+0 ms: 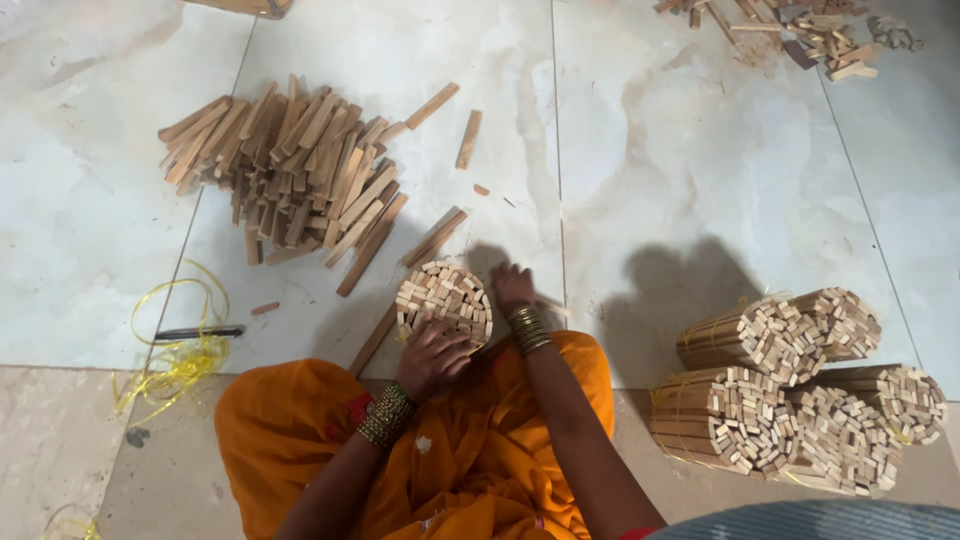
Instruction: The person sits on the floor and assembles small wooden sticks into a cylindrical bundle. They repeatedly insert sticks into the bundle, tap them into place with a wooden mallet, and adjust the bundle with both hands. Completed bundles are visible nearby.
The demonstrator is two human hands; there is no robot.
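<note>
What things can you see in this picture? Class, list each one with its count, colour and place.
Round bundle of sticks: one, pale wood, between the hands.
Loose stick pile: one, brown, upper left floor.
Tied bundles: about five, pale wood, right.
Scrap pile: one, brown, top right.
Yellow string: one tangle, left floor.
Dark tool: one, by the string.
Orange clothing: bottom centre.
Left hand: on the bundle's near edge.
Right hand: at its right side.

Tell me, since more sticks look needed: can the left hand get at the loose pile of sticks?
Probably yes: the left hand rests on the round bundle, and bare floor lies between it and the loose pile.
</note>
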